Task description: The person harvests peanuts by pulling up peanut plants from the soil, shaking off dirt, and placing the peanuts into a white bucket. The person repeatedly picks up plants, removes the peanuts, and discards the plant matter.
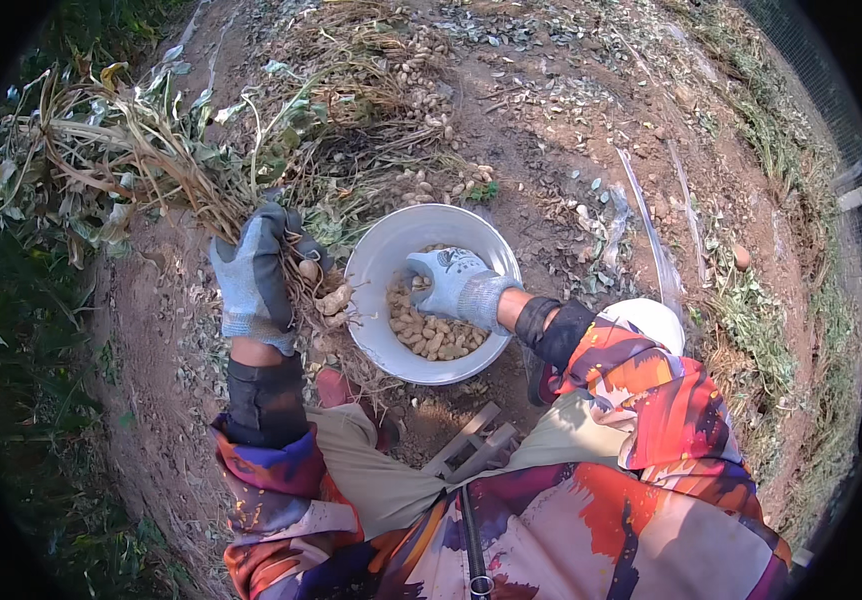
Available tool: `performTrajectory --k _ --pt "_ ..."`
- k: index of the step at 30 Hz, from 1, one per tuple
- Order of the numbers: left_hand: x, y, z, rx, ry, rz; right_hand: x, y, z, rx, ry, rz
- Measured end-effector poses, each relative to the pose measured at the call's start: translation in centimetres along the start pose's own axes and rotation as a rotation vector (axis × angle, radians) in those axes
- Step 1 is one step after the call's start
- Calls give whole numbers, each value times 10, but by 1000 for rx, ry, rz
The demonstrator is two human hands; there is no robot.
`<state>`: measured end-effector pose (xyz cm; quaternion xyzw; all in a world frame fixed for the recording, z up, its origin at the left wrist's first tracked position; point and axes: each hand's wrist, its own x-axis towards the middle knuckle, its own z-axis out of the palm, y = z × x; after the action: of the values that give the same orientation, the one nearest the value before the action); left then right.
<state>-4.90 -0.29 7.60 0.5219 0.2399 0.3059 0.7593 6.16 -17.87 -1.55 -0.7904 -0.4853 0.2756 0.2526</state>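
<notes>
Splotchy cloth jacket [576, 520] nearest. Gloved left hand [254, 275] curled tight round dry, stringy plant [186, 175], long axis running up-left; knobbly pods [334, 301] right of those fingers, beside bucket [381, 252] rim, left hand nearer. Gloved right hand [450, 283] inside smooth white bucket, over rough tan peanuts [441, 340]; cannot tell whether fingers hold any. Beyond: loose peanut heap [425, 80].

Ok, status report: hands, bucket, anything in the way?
Left hand gripping peanut plants. Right hand inside white bucket at peanuts, grip unclear. Hanging pods near bucket's left rim.
</notes>
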Motion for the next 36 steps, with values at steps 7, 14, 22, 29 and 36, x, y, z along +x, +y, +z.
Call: performTrajectory --k 7,14,22,29,36 --pt "0 11 -8 -269 -80 -97 -12 -16 -13 -87 148 -133" --pt "5 -20 -6 -288 -41 -188 -15 -48 -46 795 201 -233" --pt "4 -51 23 217 196 53 -20 -49 -30 241 200 -302" --pt "18 -49 19 214 338 -92 -36 -48 -34 87 64 -385" --pt "7 -48 19 130 152 -37 -32 -11 -29 201 324 -206"
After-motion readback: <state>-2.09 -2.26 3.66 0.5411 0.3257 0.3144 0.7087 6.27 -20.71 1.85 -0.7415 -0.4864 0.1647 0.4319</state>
